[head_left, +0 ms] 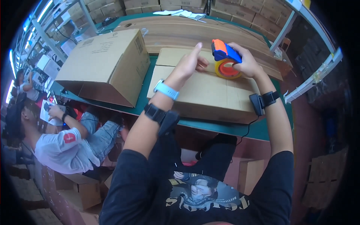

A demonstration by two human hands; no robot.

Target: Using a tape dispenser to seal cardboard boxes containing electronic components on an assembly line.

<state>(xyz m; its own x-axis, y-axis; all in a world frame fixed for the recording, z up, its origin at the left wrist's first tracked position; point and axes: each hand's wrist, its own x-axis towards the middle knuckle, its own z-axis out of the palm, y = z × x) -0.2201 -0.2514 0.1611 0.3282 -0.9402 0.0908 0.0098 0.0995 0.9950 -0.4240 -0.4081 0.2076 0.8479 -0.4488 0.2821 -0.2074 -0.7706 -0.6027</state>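
A blue and orange tape dispenser [229, 52] with a roll of yellow tape [220, 69] on it is gripped by my right hand [247, 63]. It is held at the far right part of a closed, flat-lying cardboard box [210, 88]. Over the same box, left of the dispenser, is my left hand [192, 63], thumb raised and apart from the partly curled fingers, with nothing in it. Whether its fingertips touch the cardboard is hard to tell.
To the left stands a larger cardboard box [99, 62] with its open side toward me. Both boxes rest on a green-topped table [240, 129] with wooden boards [168, 28] behind. A metal post [315, 80] rises at right. A seated co-worker [63, 146] is at left.
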